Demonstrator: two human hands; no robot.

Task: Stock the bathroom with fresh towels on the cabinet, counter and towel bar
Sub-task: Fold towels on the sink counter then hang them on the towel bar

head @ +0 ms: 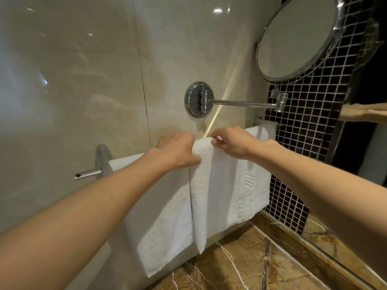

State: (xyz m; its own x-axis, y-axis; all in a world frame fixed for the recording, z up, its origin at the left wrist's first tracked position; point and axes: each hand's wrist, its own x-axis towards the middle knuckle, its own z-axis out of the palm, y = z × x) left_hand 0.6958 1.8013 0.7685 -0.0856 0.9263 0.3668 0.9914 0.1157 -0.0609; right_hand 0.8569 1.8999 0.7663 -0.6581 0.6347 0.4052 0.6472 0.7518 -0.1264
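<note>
A white towel (217, 191) hangs folded over the chrome towel bar (88, 173) on the beige tiled wall. The towel covers most of the bar; only the bar's left end and bracket show. My left hand (178, 150) grips the towel's top fold over the bar, thumb in front and fingers behind. Just to its right, my right hand (232, 142) pinches the top edge of the towel with curled fingers. A vertical pleat runs down the cloth between the two hands.
A round shaving mirror (297, 38) on a chrome swing arm (240, 104) juts from the wall just above the hands. Dark mosaic tile (303, 130) fills the right wall. A brown marble counter (240, 266) lies below the towel's hem.
</note>
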